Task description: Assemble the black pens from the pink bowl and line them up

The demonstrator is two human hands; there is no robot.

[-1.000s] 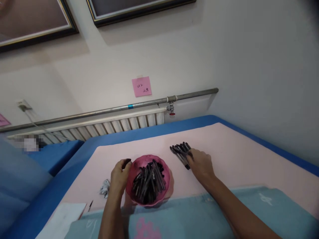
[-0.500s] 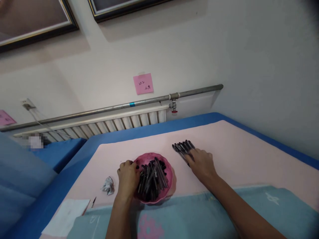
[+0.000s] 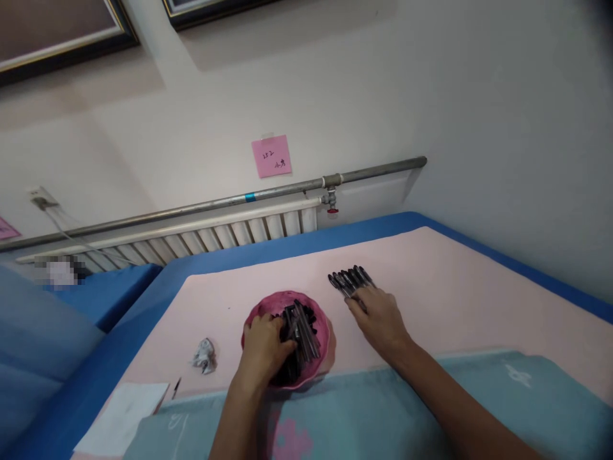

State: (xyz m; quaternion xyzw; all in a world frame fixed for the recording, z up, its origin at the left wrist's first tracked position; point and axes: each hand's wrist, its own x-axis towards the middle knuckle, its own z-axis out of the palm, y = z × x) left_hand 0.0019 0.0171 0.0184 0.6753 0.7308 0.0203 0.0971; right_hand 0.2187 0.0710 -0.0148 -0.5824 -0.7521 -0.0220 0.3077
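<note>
A pink bowl (image 3: 329,329) with a wavy rim holds a heap of black-capped pens (image 3: 306,332). My left hand (image 3: 265,345) is over the left part of the bowl, its thumb and fingers apart among the pens; the fingertips are partly hidden. To the right of the bowl, several similar pens lie side by side in a row (image 3: 353,278), caps pointing away from me. My right hand (image 3: 378,319) is closed over their near ends, fingers curled against them. The hand covers the lower part of the row.
Pink covering (image 3: 460,287) lies over the blue table (image 3: 287,248). A crumpled wrapper (image 3: 205,356), a white sheet (image 3: 123,415) and a small dark stick-like piece (image 3: 177,386) sit at the left. Teal cloth (image 3: 383,415) lies along the near side. Behind are a radiator (image 3: 239,234) and pipe (image 3: 201,207).
My left hand has shifted right, from the bowl's left rim to over the pens inside. My right hand stays at the pen row. The view has moved slightly.
</note>
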